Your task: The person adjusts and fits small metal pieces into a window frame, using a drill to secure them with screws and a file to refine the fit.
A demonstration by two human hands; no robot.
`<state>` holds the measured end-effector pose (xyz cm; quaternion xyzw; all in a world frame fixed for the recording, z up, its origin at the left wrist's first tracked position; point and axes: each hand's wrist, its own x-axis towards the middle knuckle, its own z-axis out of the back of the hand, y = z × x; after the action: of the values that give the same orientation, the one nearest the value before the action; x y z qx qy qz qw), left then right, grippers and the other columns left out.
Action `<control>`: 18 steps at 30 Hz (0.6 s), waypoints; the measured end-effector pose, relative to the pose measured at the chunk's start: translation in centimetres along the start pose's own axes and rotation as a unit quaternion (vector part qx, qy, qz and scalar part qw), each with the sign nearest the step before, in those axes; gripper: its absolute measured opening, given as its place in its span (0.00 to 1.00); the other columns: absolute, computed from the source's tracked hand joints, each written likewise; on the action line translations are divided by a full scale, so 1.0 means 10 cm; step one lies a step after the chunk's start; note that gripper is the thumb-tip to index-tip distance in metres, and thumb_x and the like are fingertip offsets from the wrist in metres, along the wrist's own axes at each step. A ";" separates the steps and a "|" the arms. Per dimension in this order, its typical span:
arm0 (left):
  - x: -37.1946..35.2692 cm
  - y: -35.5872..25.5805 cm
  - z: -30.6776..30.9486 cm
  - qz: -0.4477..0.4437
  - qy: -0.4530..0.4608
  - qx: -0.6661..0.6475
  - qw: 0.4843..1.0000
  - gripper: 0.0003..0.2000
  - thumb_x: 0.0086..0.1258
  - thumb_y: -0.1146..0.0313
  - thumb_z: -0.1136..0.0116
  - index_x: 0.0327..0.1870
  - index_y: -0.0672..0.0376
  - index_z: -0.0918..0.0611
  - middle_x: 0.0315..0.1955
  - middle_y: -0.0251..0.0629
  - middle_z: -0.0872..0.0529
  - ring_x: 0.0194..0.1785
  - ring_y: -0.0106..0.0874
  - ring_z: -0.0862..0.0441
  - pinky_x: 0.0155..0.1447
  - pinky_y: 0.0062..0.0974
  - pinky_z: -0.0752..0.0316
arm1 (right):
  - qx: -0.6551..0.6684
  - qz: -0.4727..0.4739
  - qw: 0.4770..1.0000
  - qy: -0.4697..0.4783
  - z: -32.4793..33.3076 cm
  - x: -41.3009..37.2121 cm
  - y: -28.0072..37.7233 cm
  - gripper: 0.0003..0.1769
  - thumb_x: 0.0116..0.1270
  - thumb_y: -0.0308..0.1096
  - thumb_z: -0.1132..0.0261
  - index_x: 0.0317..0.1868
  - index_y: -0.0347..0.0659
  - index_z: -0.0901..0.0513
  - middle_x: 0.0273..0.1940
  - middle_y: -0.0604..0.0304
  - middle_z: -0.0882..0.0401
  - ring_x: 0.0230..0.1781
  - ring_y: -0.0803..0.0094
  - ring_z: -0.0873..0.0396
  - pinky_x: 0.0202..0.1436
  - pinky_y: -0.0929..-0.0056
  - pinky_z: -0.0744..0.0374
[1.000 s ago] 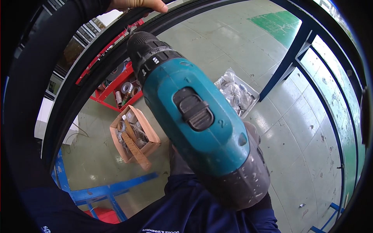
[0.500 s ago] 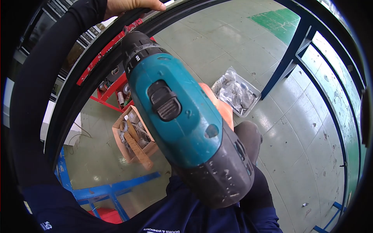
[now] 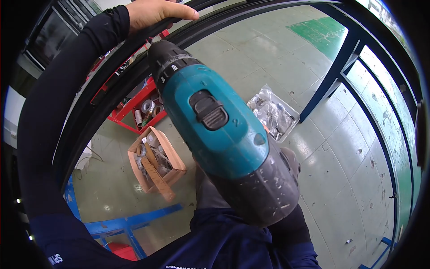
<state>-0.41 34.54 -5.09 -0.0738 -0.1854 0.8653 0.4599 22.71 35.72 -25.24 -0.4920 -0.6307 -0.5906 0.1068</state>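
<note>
Close under the camera, the teal drill (image 3: pixel 219 134) fills the middle of the view, its chuck (image 3: pixel 168 60) tilted up near the black frame (image 3: pixel 74 134). The right hand is hidden beneath the drill body, so its grip cannot be told. The left hand (image 3: pixel 156 12) curls its fingers over the frame's upper edge. On the floor below lie a cardboard box (image 3: pixel 154 161) and a clear tray (image 3: pixel 273 112).

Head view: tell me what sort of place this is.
Probably a window-and-door fabrication workshop: a cordless drill at a black frame, a red rack of tape rolls, and a cardboard box of fittings on a painted floor.
</note>
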 end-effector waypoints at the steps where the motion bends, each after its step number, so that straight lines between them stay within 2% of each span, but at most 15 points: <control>1: -0.01 0.00 -0.01 0.000 -0.014 0.005 1.000 0.21 0.60 0.55 0.23 0.31 0.62 0.23 0.25 0.36 0.14 0.29 0.24 0.19 0.33 0.22 0.26 | 0.009 -0.006 1.000 -0.006 -0.01 0.00 0.01 0.26 0.57 0.31 0.26 0.54 0.29 0.23 0.39 0.50 0.18 0.36 0.59 0.15 0.43 0.67 0.19; 4: -0.01 0.04 -0.04 -0.022 -0.034 -0.010 0.999 0.23 0.60 0.52 0.24 0.33 0.64 0.21 0.24 0.36 0.15 0.28 0.25 0.19 0.31 0.22 0.26 | 0.003 0.019 1.000 -0.021 0.00 0.06 0.06 0.26 0.56 0.31 0.25 0.54 0.29 0.22 0.39 0.50 0.18 0.37 0.59 0.15 0.43 0.67 0.19; 7: 0.15 0.34 0.02 -0.090 -0.008 0.105 0.990 0.24 0.65 0.43 0.32 0.34 0.55 0.26 0.24 0.26 0.27 0.29 0.18 0.25 0.37 0.14 0.28 | -0.012 0.020 1.000 -0.019 0.00 0.09 0.06 0.27 0.56 0.31 0.25 0.54 0.29 0.23 0.40 0.50 0.18 0.37 0.57 0.15 0.43 0.67 0.19; 10: 0.16 0.36 -0.02 -0.121 -0.058 0.109 0.985 0.29 0.58 0.38 0.29 0.25 0.50 0.33 0.20 0.23 0.35 0.25 0.18 0.34 0.33 0.15 0.33 | -0.025 0.018 0.999 -0.015 0.00 0.11 0.04 0.28 0.55 0.31 0.25 0.55 0.29 0.23 0.40 0.49 0.18 0.38 0.56 0.15 0.44 0.66 0.19; 18: 0.11 0.33 -0.03 -0.118 -0.065 0.094 0.986 0.29 0.58 0.39 0.28 0.27 0.51 0.33 0.21 0.24 0.36 0.26 0.20 0.35 0.33 0.18 0.34 | -0.069 0.008 0.998 -0.005 -0.02 0.13 0.06 0.29 0.54 0.31 0.25 0.56 0.29 0.23 0.41 0.47 0.18 0.40 0.54 0.15 0.45 0.64 0.18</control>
<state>-3.53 33.85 -6.56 0.0483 -0.1399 0.8212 0.5511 22.41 36.12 -23.84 -0.5063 -0.5853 -0.6291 0.0738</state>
